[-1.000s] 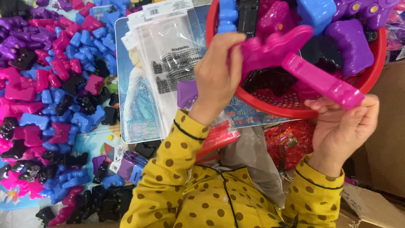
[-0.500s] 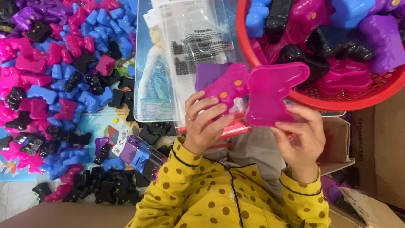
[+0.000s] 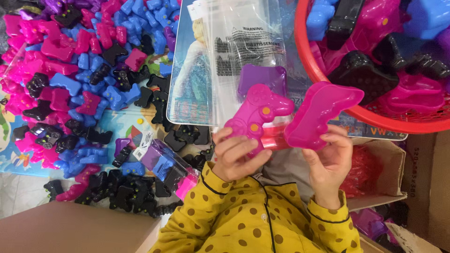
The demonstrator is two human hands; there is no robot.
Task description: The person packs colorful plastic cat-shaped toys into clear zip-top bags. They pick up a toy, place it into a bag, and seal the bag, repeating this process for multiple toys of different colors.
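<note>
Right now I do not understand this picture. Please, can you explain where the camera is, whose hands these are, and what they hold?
The camera sits on a person's head and looks down at their own two hands, in yellow dotted sleeves. The left hand holds a pink controller-shaped front shell with small orange buttons. The right hand holds a matching pink back shell, hollow side showing. The two shells are apart. On the left lies a pile of toy shells in pink, blue and black. Above are clear plastic bags, and a red basket holding more shells.
</note>
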